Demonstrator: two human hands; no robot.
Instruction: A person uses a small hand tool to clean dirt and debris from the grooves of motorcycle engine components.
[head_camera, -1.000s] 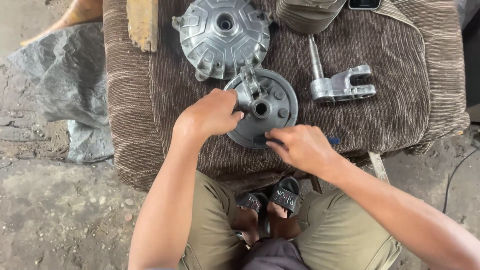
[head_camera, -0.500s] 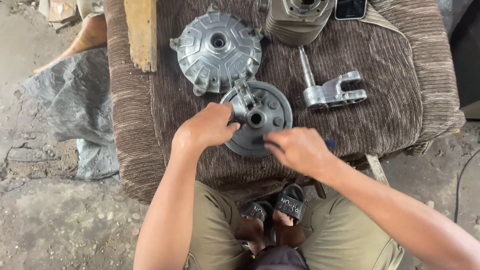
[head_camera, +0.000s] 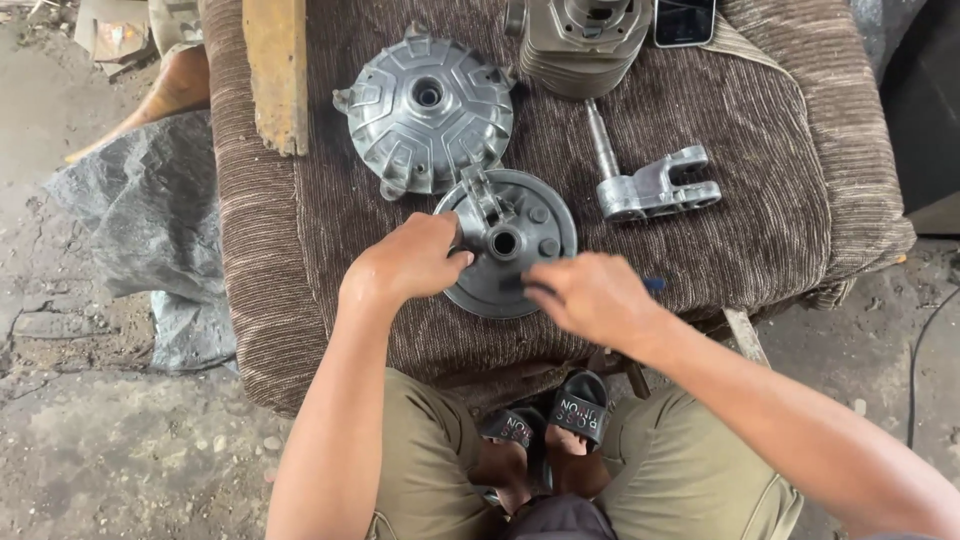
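A round grey metal brake plate (head_camera: 520, 235) lies on a brown corduroy cushion (head_camera: 760, 200) in front of me. My left hand (head_camera: 405, 265) grips its left rim, fingers curled on the edge. My right hand (head_camera: 590, 297) hovers over the plate's lower right part and holds a thin dark tool with a blue end (head_camera: 655, 285); the tool's tip is blurred. Behind the plate, touching it, rests a larger finned metal hub cover (head_camera: 425, 110).
A forked metal lever with a shaft (head_camera: 650, 185) lies right of the plate. A finned cylinder (head_camera: 585, 40) and a phone (head_camera: 685, 20) sit at the back. A rusty wooden board (head_camera: 275, 70) lies on the left. Grey sheeting (head_camera: 140, 230) covers the ground. My sandalled feet (head_camera: 550, 420) rest below.
My right hand has shifted a little up and right over the plate with the tool. The left hand keeps its grip on the rim. The camera view has moved closer.
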